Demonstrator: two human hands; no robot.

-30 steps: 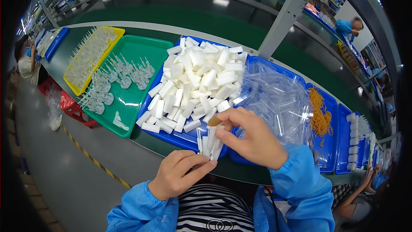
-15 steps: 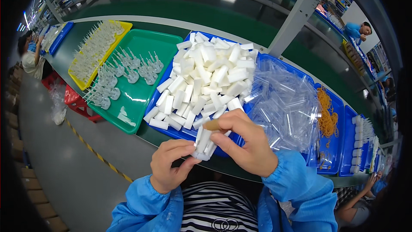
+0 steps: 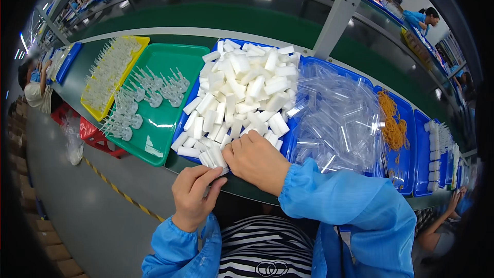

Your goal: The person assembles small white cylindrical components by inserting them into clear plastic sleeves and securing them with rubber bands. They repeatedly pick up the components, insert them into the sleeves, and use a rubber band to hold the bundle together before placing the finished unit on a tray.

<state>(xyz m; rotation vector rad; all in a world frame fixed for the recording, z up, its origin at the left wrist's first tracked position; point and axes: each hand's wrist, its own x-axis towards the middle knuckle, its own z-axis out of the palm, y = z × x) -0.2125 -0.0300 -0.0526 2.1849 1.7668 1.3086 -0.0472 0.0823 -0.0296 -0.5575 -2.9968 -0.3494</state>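
Note:
Near the front edge of the blue tray of white foam pieces (image 3: 242,77), my left hand (image 3: 194,194) is closed in a pinch. It grips a small white part with foam pieces standing in it (image 3: 216,160). My right hand (image 3: 256,160) lies over the front of the foam pile, back upward, just right of the held part. Its fingers are curled down among the foam. The fingertips are mostly hidden, so what they hold cannot be made out.
Left stands a green tray (image 3: 170,118) with white spiked parts, then a yellow tray (image 3: 140,51) full of similar ones. On the right are clear plastic tubes (image 3: 339,118), orange rubber bands (image 3: 393,128) and a blue tray of white parts (image 3: 423,170). A metal post (image 3: 337,15) rises behind.
My right hand has left the top of the held part and moved left and down onto the foam pile. My left hand has shifted slightly left and lower with the part.

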